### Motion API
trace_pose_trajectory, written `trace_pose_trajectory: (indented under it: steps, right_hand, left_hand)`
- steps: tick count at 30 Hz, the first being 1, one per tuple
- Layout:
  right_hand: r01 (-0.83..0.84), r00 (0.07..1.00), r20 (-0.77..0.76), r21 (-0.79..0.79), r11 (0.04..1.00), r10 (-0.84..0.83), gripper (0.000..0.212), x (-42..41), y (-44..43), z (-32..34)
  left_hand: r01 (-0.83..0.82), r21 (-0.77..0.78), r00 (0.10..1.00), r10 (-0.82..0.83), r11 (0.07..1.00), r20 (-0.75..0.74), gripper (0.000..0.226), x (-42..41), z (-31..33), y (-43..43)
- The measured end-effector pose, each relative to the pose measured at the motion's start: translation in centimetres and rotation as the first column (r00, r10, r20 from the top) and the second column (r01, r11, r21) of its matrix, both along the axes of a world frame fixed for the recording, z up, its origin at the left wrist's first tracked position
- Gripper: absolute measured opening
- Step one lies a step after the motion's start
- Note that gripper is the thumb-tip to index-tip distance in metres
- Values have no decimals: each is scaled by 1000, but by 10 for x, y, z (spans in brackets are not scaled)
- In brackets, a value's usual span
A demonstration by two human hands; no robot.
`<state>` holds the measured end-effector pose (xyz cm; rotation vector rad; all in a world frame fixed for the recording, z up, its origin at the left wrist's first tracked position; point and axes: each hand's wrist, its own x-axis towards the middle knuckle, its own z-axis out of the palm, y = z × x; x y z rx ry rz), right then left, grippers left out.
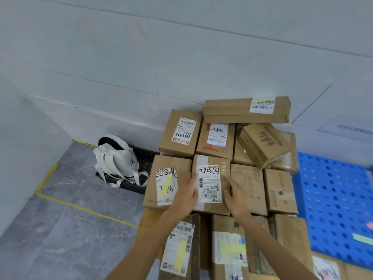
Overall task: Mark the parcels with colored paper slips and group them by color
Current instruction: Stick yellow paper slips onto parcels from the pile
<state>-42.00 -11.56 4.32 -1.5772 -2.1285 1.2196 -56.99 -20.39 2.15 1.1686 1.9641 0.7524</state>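
Pale panelled walls (pixel 141 57) fill the view from 9 to 3 o'clock under even light. A grey marbled floor (pixel 60 229) at 8 o'clock carries yellow tape lines (pixel 84 209). At 9 o'clock a white bag (pixel 115 158) leans on a black crate (pixel 144 158). A blue perforated pallet (pixel 333 209) lies at 4 o'clock.

At least 12 cardboard parcels (pixel 248 185) — 4 yellow slips (pixel 167 183), 1 green slip (pixel 363 238) — 1 white bag (pixel 117 158).

we see bright, even, cool light with no clear source, and only soft shadows in the gaps between the parcels (pixel 214 138). the pale wall (pixel 141 57) looks washed out. straight lines bend toward the edges, and we find the near bottom edge and the blue pallet (pixel 333 199) at right softly blurred.
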Motion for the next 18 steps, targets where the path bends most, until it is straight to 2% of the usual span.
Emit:
trace_pose_trajectory:
  steps: [3,6,11,14,18]
  right_hand:
    - [31,997,-66,-87,996,-36,51,-1,-2,10]
    - [53,988,-136,-108,993,-67,51,2,-1,26]
    - [8,964,-266,6,1000,-6,52,24,1,66]
    - [2,924,-381,84,996,30,53,48,2,101]
    - [46,872,-486,212,976,64,50,96,8,139]
  left_hand:
    - [-131,20,982,127,991,141,54,9,11,1]
    - [-196,129,975,179,972,134,50,12,27,-1]
    - [-285,360,952,218,888,215,49,23,75,-7]
    - [-272,486,961,203,831,190,38,39,108,-4]
    - [-252,578,968,214,776,134,45,90,150,12]
